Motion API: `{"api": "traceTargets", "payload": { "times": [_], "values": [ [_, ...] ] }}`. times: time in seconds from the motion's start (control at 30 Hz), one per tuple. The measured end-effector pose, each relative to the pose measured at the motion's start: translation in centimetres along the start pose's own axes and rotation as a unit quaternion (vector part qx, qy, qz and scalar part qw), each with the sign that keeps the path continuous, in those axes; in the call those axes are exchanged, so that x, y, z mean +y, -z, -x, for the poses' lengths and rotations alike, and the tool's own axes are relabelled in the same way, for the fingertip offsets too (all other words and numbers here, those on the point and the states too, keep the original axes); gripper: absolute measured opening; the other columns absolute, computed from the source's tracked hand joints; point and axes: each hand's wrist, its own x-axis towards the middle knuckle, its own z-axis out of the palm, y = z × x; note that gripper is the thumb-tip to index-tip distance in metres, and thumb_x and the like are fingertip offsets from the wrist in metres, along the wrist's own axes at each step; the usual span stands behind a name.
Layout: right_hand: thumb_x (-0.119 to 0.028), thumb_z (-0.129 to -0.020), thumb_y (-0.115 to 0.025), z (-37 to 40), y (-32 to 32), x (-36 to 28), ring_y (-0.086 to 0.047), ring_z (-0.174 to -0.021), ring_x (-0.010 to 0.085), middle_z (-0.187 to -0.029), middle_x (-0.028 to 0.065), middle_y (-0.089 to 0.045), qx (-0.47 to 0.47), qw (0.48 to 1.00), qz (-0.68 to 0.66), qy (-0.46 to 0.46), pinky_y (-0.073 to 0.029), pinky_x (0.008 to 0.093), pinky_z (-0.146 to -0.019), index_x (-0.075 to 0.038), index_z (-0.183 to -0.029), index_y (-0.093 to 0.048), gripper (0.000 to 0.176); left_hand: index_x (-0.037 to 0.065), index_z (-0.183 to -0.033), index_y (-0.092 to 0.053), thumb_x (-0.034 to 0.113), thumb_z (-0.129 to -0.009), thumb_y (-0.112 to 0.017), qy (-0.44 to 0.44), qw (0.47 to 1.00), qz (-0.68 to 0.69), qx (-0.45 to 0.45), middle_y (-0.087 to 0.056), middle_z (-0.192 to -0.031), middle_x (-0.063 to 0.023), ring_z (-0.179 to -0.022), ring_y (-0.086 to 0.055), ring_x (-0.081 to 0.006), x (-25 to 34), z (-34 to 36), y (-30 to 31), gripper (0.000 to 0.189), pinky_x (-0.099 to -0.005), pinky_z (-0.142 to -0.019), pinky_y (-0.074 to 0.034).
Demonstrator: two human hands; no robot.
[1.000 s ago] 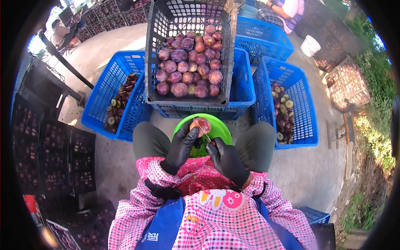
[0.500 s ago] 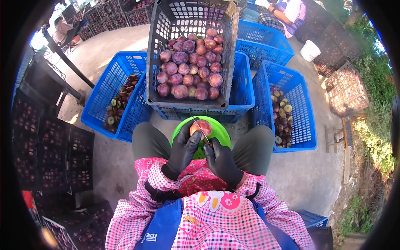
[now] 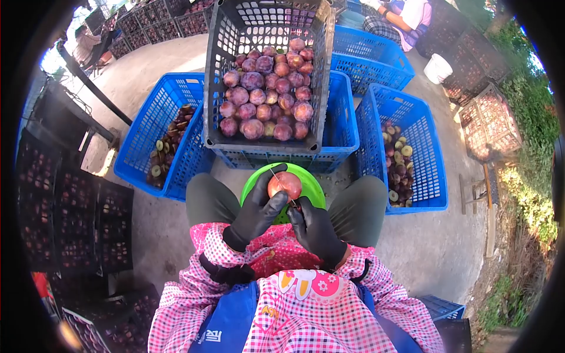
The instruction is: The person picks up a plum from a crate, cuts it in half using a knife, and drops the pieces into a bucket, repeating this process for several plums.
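Observation:
My left hand [image 3: 256,207], in a black glove, is closed round a reddish plum [image 3: 288,182]. My right hand [image 3: 316,228], gloved in black too, grips a small knife [image 3: 295,205] with a reddish handle. The knife's thin blade lies across the plum; how deep it sits is hard to tell. Both hands are over a bright green basin [image 3: 314,187] between my knees. Just beyond it, a black crate [image 3: 259,145] of whole plums rests on a blue crate [image 3: 344,132].
Blue crates with cut plums stand at left [image 3: 125,154] and right [image 3: 436,191]. Another blue crate [image 3: 376,59] is behind, near a seated person [image 3: 406,20] and a white bucket [image 3: 438,69]. Stacked dark crates [image 3: 73,217] line the left side.
The plum has turned slightly in my left hand, and the left thumb has shifted onto its near side. The blade's angle across the plum has changed a little.

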Motion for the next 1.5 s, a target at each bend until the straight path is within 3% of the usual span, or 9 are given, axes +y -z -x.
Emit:
{"api": "traceTargets", "payload": {
  "times": [0.1,0.23,0.3,0.53,0.73,0.83,1.2,1.27,1.5],
  "values": [
    [-0.022,-0.097,-0.058,0.0,-0.5,0.0,-0.063,-0.070,0.0447,-0.076,0.0246,-0.063,0.017,1.000,0.019,-0.001,-0.048,0.0495,-0.059,0.000,-0.108,-0.053,0.025,0.003,-0.140,-0.045,0.048,-0.103,-0.048,0.270,0.854,0.441,-0.059,-0.062,-0.114,-0.0085,-0.082,-0.057,-0.0069,-0.9,0.7,0.3,0.059,-0.0193,-0.066,-0.044],
    [-0.020,-0.097,-0.058,-0.2,-0.2,0.1,-0.064,-0.075,0.0452,-0.079,0.0249,-0.064,0.015,0.999,-0.037,-0.015,-0.048,0.0485,-0.061,0.001,-0.111,-0.053,0.025,0.002,-0.142,-0.043,0.045,-0.102,-0.051,0.235,0.872,0.392,-0.173,-0.063,-0.113,-0.0093,-0.081,-0.059,-0.0085,-1.3,0.3,1.4,0.059,-0.0215,-0.066,-0.046],
    [-0.019,-0.097,-0.058,0.0,0.3,-0.2,-0.064,-0.075,0.0450,-0.080,0.0251,-0.064,-0.002,0.999,-0.029,-0.024,-0.049,0.0484,-0.061,0.001,-0.111,-0.054,0.025,0.002,-0.141,-0.042,0.058,-0.099,-0.047,-0.010,0.995,-0.091,0.029,-0.062,-0.113,-0.0097,-0.091,-0.063,-0.0133,0.7,0.0,-0.6,0.070,-0.0268,-0.079,-0.053],
    [-0.019,-0.099,-0.056,0.0,-0.3,-0.5,-0.064,-0.073,0.0430,-0.077,0.0234,-0.063,0.016,0.999,-0.022,-0.044,-0.047,0.0458,-0.060,0.001,-0.104,-0.053,0.021,-0.001,-0.142,-0.040,0.030,-0.095,-0.068,0.260,0.839,0.452,-0.158,-0.061,-0.117,-0.0087,-0.104,-0.062,-0.0187,-3.8,0.6,2.4,0.063,-0.0325,-0.091,-0.051],
    [-0.023,-0.099,-0.058,-0.4,0.3,0.3,-0.064,-0.069,0.0419,-0.075,0.0224,-0.063,-0.103,0.943,-0.254,-0.188,-0.047,0.0457,-0.058,0.001,-0.102,-0.055,0.024,-0.001,-0.138,-0.044,0.043,-0.095,-0.064,-0.016,0.990,-0.126,-0.053,-0.062,-0.118,-0.0129,-0.108,-0.060,-0.0209,-0.7,-0.4,1.3,0.065,-0.0352,-0.094,-0.048],
    [-0.025,-0.100,-0.057,-1.1,0.9,-0.6,-0.063,-0.064,0.0385,-0.073,0.0212,-0.062,-0.046,0.997,0.049,-0.047,-0.045,0.0435,-0.056,0.001,-0.099,-0.055,0.025,-0.001,-0.138,-0.043,0.041,-0.094,-0.066,0.028,0.993,-0.074,-0.084,-0.061,-0.121,-0.0149,-0.111,-0.059,-0.0224,-2.0,-0.9,2.1,0.065,-0.0364,-0.096,-0.047],
    [-0.025,-0.103,-0.052,0.1,1.1,-0.2,-0.058,-0.059,0.0177,-0.069,0.0069,-0.059,0.033,0.999,0.006,-0.023,-0.044,0.0355,-0.055,-0.001,-0.102,-0.057,0.024,0.000,-0.135,-0.049,0.028,-0.097,-0.064,0.156,0.980,0.119,-0.030,-0.060,-0.127,-0.0117,-0.119,-0.057,-0.0220,-0.6,-0.5,-0.2,0.050,-0.0370,-0.102,-0.043],
    [-0.026,-0.102,-0.054,0.4,2.0,-1.4,-0.059,-0.063,0.0161,-0.075,0.0050,-0.060,0.057,0.914,-0.368,-0.159,-0.046,0.0350,-0.057,-0.002,-0.105,-0.055,0.024,0.001,-0.129,-0.054,0.037,-0.100,-0.058,0.214,0.970,0.096,-0.058,-0.066,-0.109,-0.0103,-0.100,-0.063,-0.0199,-0.3,0.1,0.0,0.047,-0.0331,-0.089,-0.049],
    [-0.034,-0.079,-0.083,-3.6,2.0,-0.6,-0.063,-0.075,0.0208,-0.085,0.0105,-0.064,0.066,0.995,-0.052,-0.049,-0.051,0.0360,-0.071,0.000,-0.109,-0.056,0.053,0.002,-0.112,-0.057,0.049,-0.105,-0.037,0.289,0.902,0.263,-0.183,-0.063,-0.094,-0.0067,-0.077,-0.061,-0.0157,-2.6,1.7,0.7,0.052,-0.0293,-0.070,-0.050]
  ]
}}
